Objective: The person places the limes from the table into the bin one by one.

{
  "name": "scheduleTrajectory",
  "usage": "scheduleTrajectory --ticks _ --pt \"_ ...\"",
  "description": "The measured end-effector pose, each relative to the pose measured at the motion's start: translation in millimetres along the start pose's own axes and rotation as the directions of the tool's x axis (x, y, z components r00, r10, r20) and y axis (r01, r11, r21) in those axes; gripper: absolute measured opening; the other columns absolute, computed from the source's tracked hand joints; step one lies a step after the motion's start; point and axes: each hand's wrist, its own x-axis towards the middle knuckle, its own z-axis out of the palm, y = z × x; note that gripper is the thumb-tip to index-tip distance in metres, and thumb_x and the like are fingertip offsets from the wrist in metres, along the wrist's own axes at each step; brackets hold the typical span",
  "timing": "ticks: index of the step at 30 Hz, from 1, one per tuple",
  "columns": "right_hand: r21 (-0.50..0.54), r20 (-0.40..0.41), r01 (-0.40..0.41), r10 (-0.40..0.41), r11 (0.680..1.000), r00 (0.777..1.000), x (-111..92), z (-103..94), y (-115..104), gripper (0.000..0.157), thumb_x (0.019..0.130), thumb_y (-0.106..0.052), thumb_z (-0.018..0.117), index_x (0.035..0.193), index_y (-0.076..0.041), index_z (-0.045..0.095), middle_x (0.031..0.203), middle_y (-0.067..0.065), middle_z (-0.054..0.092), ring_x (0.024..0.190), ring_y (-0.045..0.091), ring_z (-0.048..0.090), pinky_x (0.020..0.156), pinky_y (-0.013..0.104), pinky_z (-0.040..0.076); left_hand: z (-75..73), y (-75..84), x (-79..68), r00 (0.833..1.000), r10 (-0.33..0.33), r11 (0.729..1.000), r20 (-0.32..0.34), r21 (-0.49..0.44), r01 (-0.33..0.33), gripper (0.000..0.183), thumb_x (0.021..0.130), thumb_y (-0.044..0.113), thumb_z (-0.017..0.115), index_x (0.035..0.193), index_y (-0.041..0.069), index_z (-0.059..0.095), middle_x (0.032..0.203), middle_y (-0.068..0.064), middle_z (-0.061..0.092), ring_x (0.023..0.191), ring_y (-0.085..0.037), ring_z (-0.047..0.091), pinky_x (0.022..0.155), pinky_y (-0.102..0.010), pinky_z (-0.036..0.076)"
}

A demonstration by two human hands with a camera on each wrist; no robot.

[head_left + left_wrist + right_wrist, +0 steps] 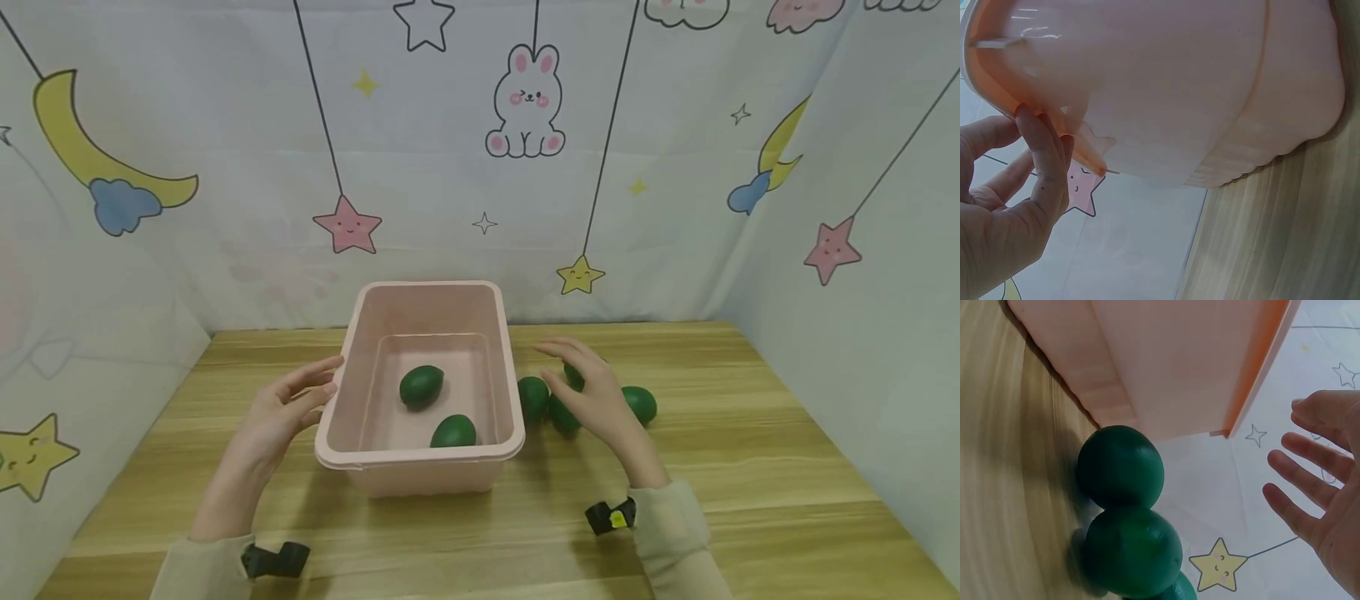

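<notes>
A pale pink plastic bin point(420, 457) stands on the table, with two dark-green egg-shaped fruits point(422, 387) on its floor. My left hand point(288, 404) is at the left side; in the left wrist view its bent fingers point(1044, 153) hold the bin's rim. To the right of the bin lie several more green fruits point(533, 398), partly hidden by my right hand point(596, 396). That hand hovers above them with spread fingers and nothing in its grasp. Two fruits touch each other beside the bin wall in the right wrist view, a third point(1182, 589) behind them.
The wood-grain table point(757, 467) reaches a white cloth backdrop point(450, 175) printed with stars, moons and a rabbit. Cloth also closes off the left and right sides. A small black device point(276, 560) is strapped at each wrist.
</notes>
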Motion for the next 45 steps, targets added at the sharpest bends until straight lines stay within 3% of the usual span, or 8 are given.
scheduleTrajectory --ticks 15,25,32,41,45 --pt "-0.009 -0.028 -0.081 0.080 0.997 0.996 -13.6 -5.8 19.0 0.035 0.091 -0.012 0.066 0.126 -0.014 0.062 0.130 0.006 0.059 0.123 0.024 0.054 0.103 0.047 0.046 -0.3 0.0 -0.1 1.000 0.016 1.000 -0.001 0.003 -0.016 0.051 0.095 0.026 0.062 0.141 0.010 0.048 0.117 0.010 0.051 0.101 0.002 0.058 0.083 -0.017 0.055" --pt "-0.003 -0.065 -0.125 0.125 0.992 0.990 -20.0 -15.8 25.6 0.035 0.091 -0.008 0.065 0.126 -0.011 0.061 0.131 0.011 0.058 0.121 0.030 0.054 0.100 0.053 0.047 -0.5 -1.0 0.3 1.000 0.028 0.999 0.003 -0.024 -0.028 0.049 0.095 0.024 0.061 0.141 0.010 0.049 0.116 0.012 0.053 0.100 0.003 0.059 0.082 -0.017 0.055" --pt "-0.026 -0.084 -0.133 0.130 0.991 0.988 -23.5 -20.4 30.8 0.034 0.091 -0.008 0.064 0.125 -0.010 0.062 0.132 0.011 0.058 0.119 0.026 0.055 0.094 0.046 0.047 -0.6 0.3 -0.2 1.000 0.016 1.000 0.005 -0.005 -0.016 0.051 0.095 0.027 0.061 0.142 0.010 0.047 0.118 0.010 0.051 0.101 0.003 0.058 0.083 -0.017 0.055" --pt "-0.005 -0.050 -0.186 0.186 0.983 0.981 -29.3 -28.5 40.8 0.035 0.091 -0.008 0.064 0.126 -0.003 0.060 0.130 0.016 0.057 0.121 0.034 0.051 0.099 0.058 0.045 -1.4 0.7 0.0 1.000 0.006 1.000 0.001 -0.004 -0.006 0.050 0.095 0.027 0.061 0.141 0.013 0.049 0.117 0.010 0.051 0.100 0.002 0.057 0.082 -0.017 0.055" --pt "-0.034 -0.024 -0.223 0.223 0.974 0.975 -32.1 -32.7 45.2 0.036 0.091 -0.009 0.065 0.127 -0.003 0.059 0.131 0.016 0.057 0.122 0.034 0.051 0.101 0.057 0.044 -1.7 0.4 -0.4 1.000 0.009 1.000 0.007 0.002 -0.009 0.050 0.095 0.026 0.061 0.141 0.012 0.049 0.118 0.009 0.050 0.101 0.002 0.057 0.082 -0.017 0.055"
